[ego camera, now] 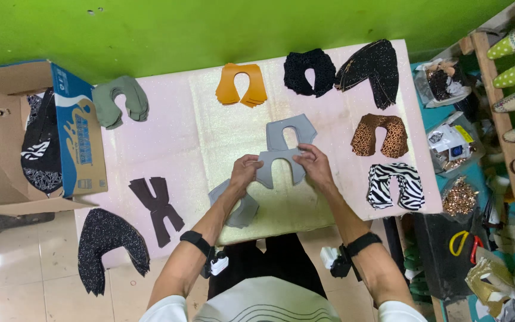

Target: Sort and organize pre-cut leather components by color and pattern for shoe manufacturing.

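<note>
Both hands hold one grey U-shaped shoe-upper piece (279, 165) just above the pale pink table (174, 137). My left hand (244, 171) pinches its left side and my right hand (312, 163) pinches its right side. A stack of the same grey pieces (290, 130) lies just beyond it. More grey pieces (238, 209) lie under my left forearm near the table's front edge.
Other cut pieces lie around: olive (120, 100), orange (241, 84), black (309, 70), black glitter (372, 70), leopard (380, 135), zebra (395, 185), dark brown (157, 207), speckled black (108, 245). An open cardboard box (31, 137) stands left. Bags of studs (459, 200) and shelves sit right.
</note>
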